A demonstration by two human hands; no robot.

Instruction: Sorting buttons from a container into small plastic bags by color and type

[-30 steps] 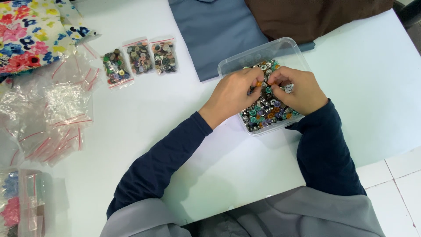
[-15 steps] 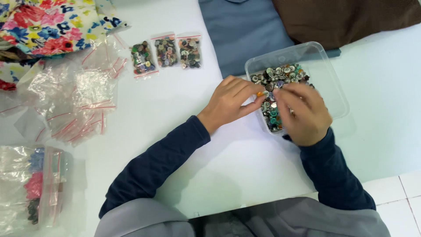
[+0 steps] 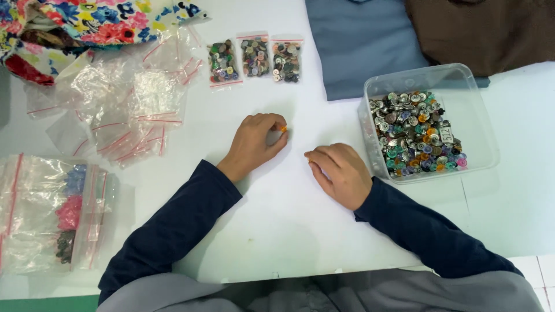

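Tiny orange button (image 3: 283,128) pinched in the left hand (image 3: 254,144) mid-tabletop (image 3: 277,231)

Left grip is clenched on it; right hand (image 3: 341,173) rests loose, holding nothing. One slip and it could roll off toward the near edge, far from the clear tub of buttons (image 3: 425,124).

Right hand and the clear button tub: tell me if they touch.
Apart. The head view shows bare white table between the right hand and the clear tub wall; the fingers curl on the tabletop.

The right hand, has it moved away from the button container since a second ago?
Yes. The right hand has left the clear container and now rests on the table beside it.
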